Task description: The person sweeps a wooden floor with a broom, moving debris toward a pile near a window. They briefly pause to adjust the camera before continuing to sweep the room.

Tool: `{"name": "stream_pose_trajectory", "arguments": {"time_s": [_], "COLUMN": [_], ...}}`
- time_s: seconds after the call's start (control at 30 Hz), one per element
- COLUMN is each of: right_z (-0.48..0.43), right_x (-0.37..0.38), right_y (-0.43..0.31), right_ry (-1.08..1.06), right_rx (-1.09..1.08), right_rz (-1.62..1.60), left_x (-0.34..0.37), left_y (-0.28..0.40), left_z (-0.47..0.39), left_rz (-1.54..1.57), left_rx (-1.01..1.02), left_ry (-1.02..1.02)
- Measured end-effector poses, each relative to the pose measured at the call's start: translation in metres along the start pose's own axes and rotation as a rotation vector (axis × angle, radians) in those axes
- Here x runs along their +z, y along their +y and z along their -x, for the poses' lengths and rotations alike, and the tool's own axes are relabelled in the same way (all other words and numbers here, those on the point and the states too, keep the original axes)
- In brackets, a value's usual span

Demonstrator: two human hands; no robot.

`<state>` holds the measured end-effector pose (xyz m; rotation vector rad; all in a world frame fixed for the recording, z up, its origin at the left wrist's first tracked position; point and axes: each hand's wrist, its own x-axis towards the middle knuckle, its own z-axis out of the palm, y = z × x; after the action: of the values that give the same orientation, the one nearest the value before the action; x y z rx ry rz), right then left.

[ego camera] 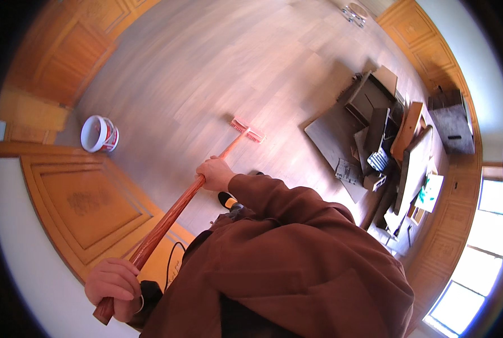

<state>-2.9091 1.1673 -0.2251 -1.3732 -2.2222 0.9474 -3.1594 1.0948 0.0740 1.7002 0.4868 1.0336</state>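
Observation:
A push broom with a long reddish wooden handle (173, 215) slants across the view. Near the handle's top end, my left hand (112, 287) wraps around it at the lower left. My right hand (215, 173) grips the same handle further down, towards the head. The pinkish broom head (248, 129) rests on the wood-plank floor (217, 76), bristles against it. A brown sleeve (277, 190) covers my right arm. One dark shoe (225, 197) shows just below my right hand.
A white plastic bucket (94, 134) stands by the wooden wall panelling (95, 203) on the left. To the right lies a heap of boards (331, 135), with a dark drawer (372, 99) and an orange-brown wooden piece (407, 131). Behind it stands a dark box-like cabinet (452, 122) near the panelled wall.

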Motion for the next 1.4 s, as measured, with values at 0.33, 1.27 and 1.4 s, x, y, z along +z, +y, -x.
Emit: {"name": "stream_pose_trajectory", "arguments": {"time_s": [0.33, 1.27, 1.4], "right_z": [0.116, 0.153, 0.082], "right_x": [-0.063, -0.105, -0.100], "right_y": [0.087, 0.101, 0.097], "right_ry": [0.097, 0.323, 0.329], "right_rx": [0.501, 0.682, 0.566], "right_rz": [0.034, -0.029, 0.053], "left_x": [0.075, 0.107, 0.065], "left_y": [-0.064, -0.086, -0.071], "left_z": [-0.090, -0.217, -0.216], "left_rz": [0.167, 0.271, 0.138], "left_rx": [-0.154, 0.061, 0.166], "left_ry": [-0.075, -0.585, -0.613]}}
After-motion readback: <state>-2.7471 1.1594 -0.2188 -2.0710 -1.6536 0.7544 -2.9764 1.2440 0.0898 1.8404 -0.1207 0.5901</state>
